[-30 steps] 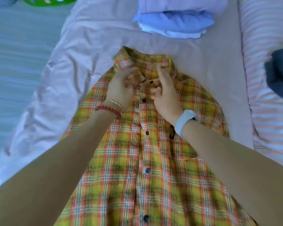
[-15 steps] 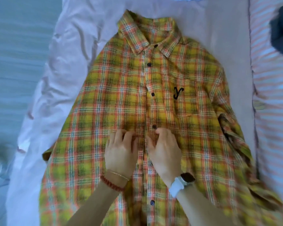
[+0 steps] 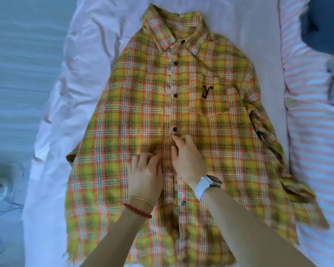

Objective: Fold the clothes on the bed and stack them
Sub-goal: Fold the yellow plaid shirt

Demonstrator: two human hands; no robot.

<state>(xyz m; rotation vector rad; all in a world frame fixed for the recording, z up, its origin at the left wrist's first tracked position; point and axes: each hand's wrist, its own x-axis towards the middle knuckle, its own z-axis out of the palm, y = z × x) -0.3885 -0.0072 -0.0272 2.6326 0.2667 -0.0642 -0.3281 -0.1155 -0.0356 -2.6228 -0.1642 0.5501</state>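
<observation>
One plaid shirt (image 3: 139,105) flat; two hands, left hand (image 3: 145,178), right hand (image 3: 187,160), fingers curled, pinching placket.

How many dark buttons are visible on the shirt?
5: one at the collar, three down the placket, one near the right wrist. The hands may hide another.

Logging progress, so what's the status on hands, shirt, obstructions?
Left hand and right hand both on the placket, fingers curled into cloth. Plaid shirt flat, face up, unfolded. Dark garment at far right, clear of it.
</observation>
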